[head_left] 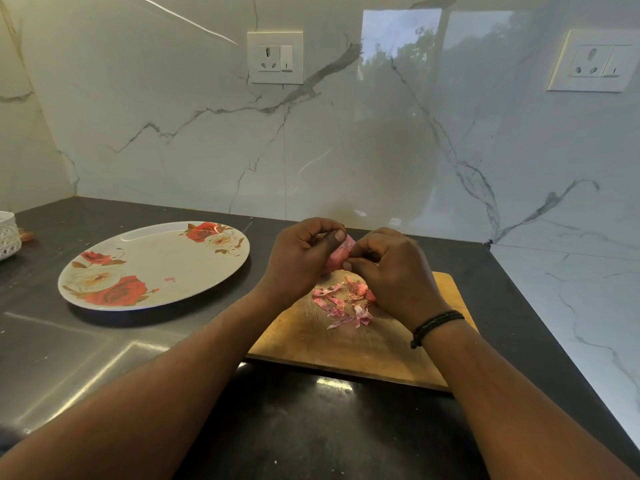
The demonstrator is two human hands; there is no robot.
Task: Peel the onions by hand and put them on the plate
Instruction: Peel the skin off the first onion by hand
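Note:
A small pink onion (341, 252) is held above the far end of a wooden cutting board (349, 348). My left hand (299, 258) grips it, thumb lying across its top. My right hand (388, 268) pinches at the onion's right side with curled fingers; most of the onion is hidden between the two hands. Several pink peel scraps (343, 303) lie on the board just below the hands. A white plate (152, 265) with red rose prints sits to the left on the dark counter, holding only one tiny pink scrap (169, 279).
A white lattice basket (7, 233) stands at the far left edge of the counter. The marble wall runs behind and along the right side, close to the board. The dark counter (104, 358) stretches in front of the plate and board.

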